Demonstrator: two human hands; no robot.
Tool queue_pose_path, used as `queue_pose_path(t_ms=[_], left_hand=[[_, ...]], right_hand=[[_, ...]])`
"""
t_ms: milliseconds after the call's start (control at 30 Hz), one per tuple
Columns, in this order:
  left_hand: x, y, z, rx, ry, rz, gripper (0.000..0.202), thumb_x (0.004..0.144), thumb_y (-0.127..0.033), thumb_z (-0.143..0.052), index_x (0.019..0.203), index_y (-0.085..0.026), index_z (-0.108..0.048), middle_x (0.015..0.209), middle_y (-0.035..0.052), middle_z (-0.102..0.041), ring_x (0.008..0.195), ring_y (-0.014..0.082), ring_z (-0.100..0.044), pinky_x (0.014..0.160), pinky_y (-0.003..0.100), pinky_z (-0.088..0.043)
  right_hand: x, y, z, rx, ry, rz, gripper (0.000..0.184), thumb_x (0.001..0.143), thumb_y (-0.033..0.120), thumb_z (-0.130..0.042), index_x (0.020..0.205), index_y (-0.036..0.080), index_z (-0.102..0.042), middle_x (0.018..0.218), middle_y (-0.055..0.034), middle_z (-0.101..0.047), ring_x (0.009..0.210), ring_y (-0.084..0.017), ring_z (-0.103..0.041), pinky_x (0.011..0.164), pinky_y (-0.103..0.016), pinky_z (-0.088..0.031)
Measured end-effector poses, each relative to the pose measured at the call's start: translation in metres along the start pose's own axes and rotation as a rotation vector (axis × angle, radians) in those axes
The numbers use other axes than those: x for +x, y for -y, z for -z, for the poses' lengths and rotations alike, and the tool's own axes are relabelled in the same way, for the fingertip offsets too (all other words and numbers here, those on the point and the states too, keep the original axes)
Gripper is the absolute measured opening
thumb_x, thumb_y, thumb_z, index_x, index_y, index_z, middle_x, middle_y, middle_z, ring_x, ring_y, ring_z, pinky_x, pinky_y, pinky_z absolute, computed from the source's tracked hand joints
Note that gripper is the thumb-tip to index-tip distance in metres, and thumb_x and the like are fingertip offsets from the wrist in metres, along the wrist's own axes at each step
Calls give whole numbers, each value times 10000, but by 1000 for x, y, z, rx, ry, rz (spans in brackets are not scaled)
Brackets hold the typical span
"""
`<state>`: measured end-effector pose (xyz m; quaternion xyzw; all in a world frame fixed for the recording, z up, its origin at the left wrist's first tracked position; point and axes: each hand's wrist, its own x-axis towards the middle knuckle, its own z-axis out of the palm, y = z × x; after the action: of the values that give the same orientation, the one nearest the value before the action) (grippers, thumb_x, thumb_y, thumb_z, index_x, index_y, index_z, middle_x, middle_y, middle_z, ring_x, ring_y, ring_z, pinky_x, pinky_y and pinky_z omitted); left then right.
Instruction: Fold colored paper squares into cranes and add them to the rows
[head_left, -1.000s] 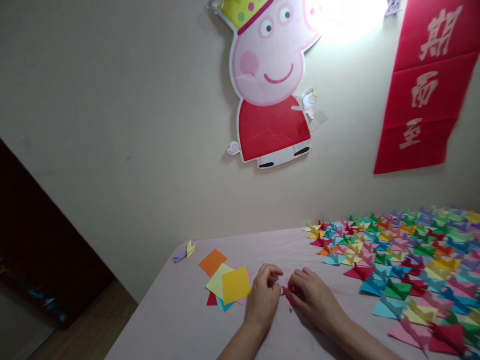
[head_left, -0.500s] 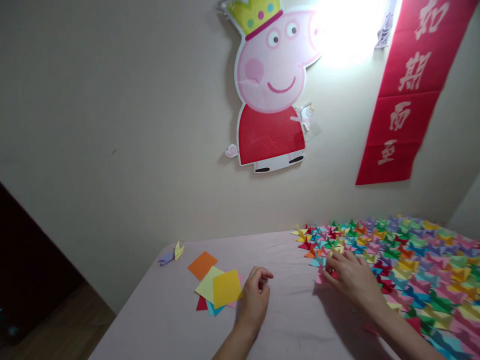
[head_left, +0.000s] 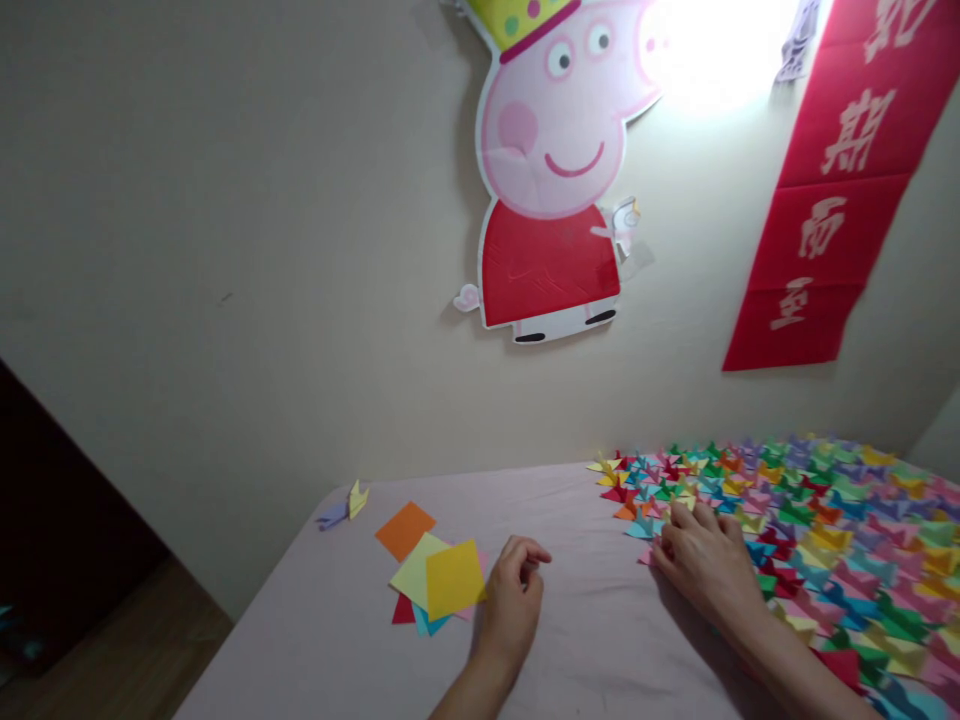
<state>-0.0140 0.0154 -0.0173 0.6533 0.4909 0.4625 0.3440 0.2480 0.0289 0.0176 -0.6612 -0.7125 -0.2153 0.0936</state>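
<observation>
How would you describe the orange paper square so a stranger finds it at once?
Look at the pink table under the cartoon pig on the wall. Left of the left hand lies a small pile of flat paper squares. The orange square sits at its far corner, the only orange sheet, almost fully uncovered.

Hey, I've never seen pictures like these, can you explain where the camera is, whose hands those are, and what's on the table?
There is no machine here: a person works with two bare hands. Every picture comes from one camera worn on that person's head, looking forward and down, so the hands are the wearer's own. The left hand rests loosely curled on the pink table cover, beside a small stack of coloured paper squares; I cannot tell whether it pinches anything. The right hand lies flat and open on the edge of a wide field of folded paper pieces. On the wall hang a cartoon pig cutout and a red banner.
</observation>
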Motion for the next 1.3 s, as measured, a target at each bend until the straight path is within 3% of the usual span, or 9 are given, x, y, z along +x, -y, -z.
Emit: queue_pose_path(t_ms=[200,400,533,633,733,867,1000,1100,1300], left_hand=[[-1,0,0,-4,5,0,373,710,64,-407,878,-205,-603,925,3,-600,857,154,-575,779,248,-433],[1,-1,2,11,-5,0,361,724,59,-405,875,-204,-601,921,3,-605,848,152,-576,775,248,-433],[-1,-3,1,40,-4,-24,361,728,55,-398,878,-208,-595,931,4,-608,855,153,-583,776,251,-440],[-5,-7,-3,74,-12,-77,358,735,43,-393,883,-214,-594,944,8,-610,906,160,-591,813,261,-445],[-3,-10,0,103,-4,-109,360,736,15,-404,906,-221,-617,999,23,-620,982,173,-591,850,271,-450],[9,-4,36,162,10,-57,403,698,-44,-470,1007,-216,-664,1064,54,-643,1008,199,-599,833,290,-470],[7,16,109,265,-128,55,434,697,-123,-496,1089,-194,-667,1135,96,-666,1022,234,-621,870,352,-485],[-14,31,151,358,-101,107,476,703,-180,-537,1165,-179,-650,1227,114,-653,1143,262,-601,987,400,-460],[-56,28,156,653,16,67,634,706,-215,-613,1340,-221,-584,1428,94,-555,1345,283,-473,1135,451,-334]], right_hand=[[10,-11,19,26,-45,-27,270,876,298,-581,671,217,-737,848,-87,-665,890,-282,-543,730,-382,-293],[12,-26,61,231,-272,-58,232,879,381,-552,817,264,-743,889,-72,-649,850,-274,-524,713,-374,-307],[-27,19,74,543,-278,146,151,877,270,-552,892,266,-702,932,-60,-651,894,-254,-549,786,-365,-386],[-64,74,62,729,-5,407,237,769,109,-603,922,274,-679,945,-31,-664,858,-200,-580,745,-283,-439],[-87,113,40,818,120,447,246,738,29,-591,810,251,-671,847,-13,-674,784,-160,-593,684,-232,-434],[-91,120,25,1001,244,405,150,783,94,-568,750,219,-644,770,-13,-666,729,-145,-612,634,-213,-434],[-88,108,27,1211,359,258,176,888,199,-470,844,208,-640,811,-25,-686,737,-143,-644,662,-213,-463],[-88,107,30,1264,347,209,192,890,254,-464,827,203,-638,793,-32,-685,725,-156,-642,657,-229,-461],[-91,112,34,1289,346,162,189,862,276,-478,801,209,-644,788,-29,-696,728,-165,-638,675,-240,-464]])
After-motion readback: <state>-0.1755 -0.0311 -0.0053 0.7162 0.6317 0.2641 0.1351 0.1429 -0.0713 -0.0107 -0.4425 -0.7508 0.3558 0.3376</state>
